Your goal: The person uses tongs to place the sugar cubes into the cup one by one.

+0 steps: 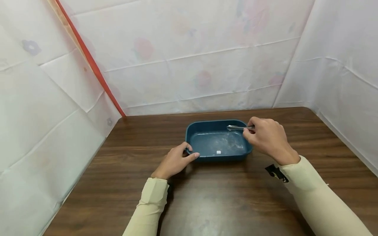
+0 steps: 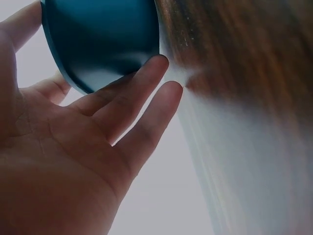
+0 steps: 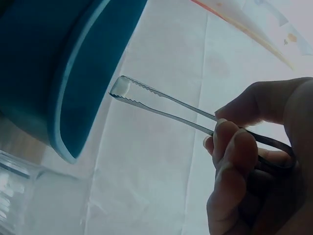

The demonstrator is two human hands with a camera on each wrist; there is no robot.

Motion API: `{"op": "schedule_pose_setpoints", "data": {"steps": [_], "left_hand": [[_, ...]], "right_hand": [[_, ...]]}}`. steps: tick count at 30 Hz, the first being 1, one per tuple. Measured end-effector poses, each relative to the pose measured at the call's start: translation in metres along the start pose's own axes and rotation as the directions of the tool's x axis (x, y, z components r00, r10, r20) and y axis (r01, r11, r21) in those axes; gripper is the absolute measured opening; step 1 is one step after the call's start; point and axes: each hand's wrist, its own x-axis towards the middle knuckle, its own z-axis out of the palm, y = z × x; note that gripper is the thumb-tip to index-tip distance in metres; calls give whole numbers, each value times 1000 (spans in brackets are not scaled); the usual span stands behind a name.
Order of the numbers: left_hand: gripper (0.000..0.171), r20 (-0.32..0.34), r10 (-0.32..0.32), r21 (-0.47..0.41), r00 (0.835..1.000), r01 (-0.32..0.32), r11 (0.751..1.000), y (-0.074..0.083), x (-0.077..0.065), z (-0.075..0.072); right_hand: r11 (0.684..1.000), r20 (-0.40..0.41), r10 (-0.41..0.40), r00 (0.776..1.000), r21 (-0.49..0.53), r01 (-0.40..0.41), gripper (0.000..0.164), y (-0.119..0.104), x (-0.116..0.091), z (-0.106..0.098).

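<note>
A dark blue rectangular tray (image 1: pixel 203 156) stands on the table. My left hand (image 1: pixel 177 159) grips its near left corner, thumb at the rim; in the left wrist view, fingertips (image 2: pixel 155 63) lie against the tray's outer wall (image 2: pixel 102 39). My right hand (image 1: pixel 267 137) holds small metal tongs (image 1: pixel 240 127) over the tray's far right part. In the right wrist view, the serrated tips of the tongs (image 3: pixel 171 117) pinch a small white cube (image 3: pixel 122 87). Another white cube (image 1: pixel 218 152) lies on the tray floor by the near wall, with whitish powder smeared around.
The brown wood-grain table (image 1: pixel 136 183) extends around the tray. White patterned sheets (image 1: pixel 189 65) hang behind and at both sides, with a red strip (image 1: pixel 94 68) at the left. A blurred see-through object (image 3: pixel 29 196) shows at the lower left of the right wrist view.
</note>
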Motion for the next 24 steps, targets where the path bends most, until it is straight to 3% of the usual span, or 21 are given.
{"op": "schedule_pose_setpoints", "data": {"steps": [8,18,24], "left_hand": [[37,22,-7,2,1000,7,1000,1,0,6],[36,22,-4,25,1000,4,1000,0,2,2],[37,14,-9,35,1000,8,999,-1,0,1]], "right_hand": [[999,22,48,999,-5,-48,11,5,-3,-9],[994,19,113,993,-5,-113,15,8,1,-22],[988,62,151,987,2,-152,18,11,2,-26]]}}
